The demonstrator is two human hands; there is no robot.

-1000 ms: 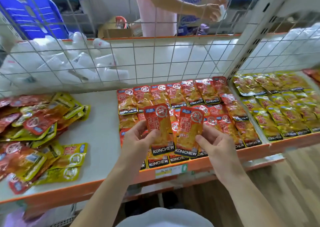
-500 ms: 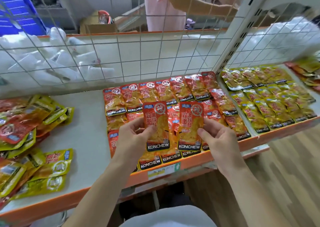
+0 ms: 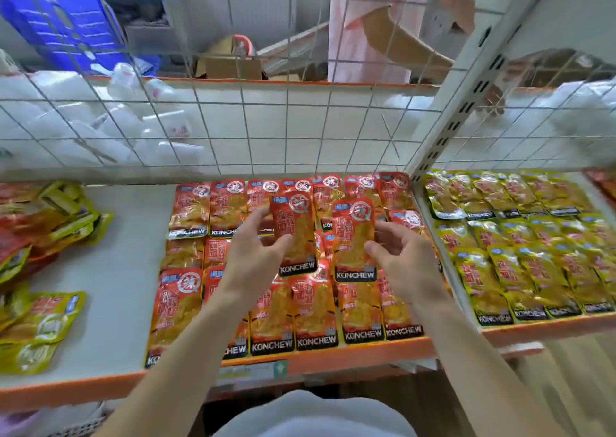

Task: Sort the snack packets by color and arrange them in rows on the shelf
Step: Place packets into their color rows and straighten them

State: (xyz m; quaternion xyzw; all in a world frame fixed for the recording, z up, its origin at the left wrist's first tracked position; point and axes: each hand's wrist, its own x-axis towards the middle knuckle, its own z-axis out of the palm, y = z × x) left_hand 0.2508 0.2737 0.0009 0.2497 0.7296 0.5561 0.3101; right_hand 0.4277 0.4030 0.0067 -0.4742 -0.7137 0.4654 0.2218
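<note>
Red glossy foil fills the middle of my view: flat rectangular pouches lie overlapping in the red rows [image 3: 313, 310] on the shelf [image 3: 110, 270], a pale smooth board with an orange front lip. Each pouch ends in a black band printed KONCHEW.

My left hand [image 3: 256, 260] pinches one red packet [image 3: 295, 233] by its left edge, thumb on the front and fingers curled behind, holding it upright above those rows. My right hand [image 3: 403, 260] grips a second red packet [image 3: 353, 240] the same way by its right edge. The two held packets stand side by side with a narrow gap between them, the right one slightly lower.

Right of a white slotted post [image 3: 466, 103], the yellow rows [image 3: 520, 236] lie in tidy overlapping lines, shiny and crinkled. At the far left a loose mixed heap [image 3: 43, 236] of red and yellow pouches sits crumpled and unsorted, well apart from the red rows.

Behind the shelf rises a white wire grid [image 3: 266, 120] of square cells; through it I make out blurred white bottles [image 3: 133, 120] and a person in pink [image 3: 366, 36]
</note>
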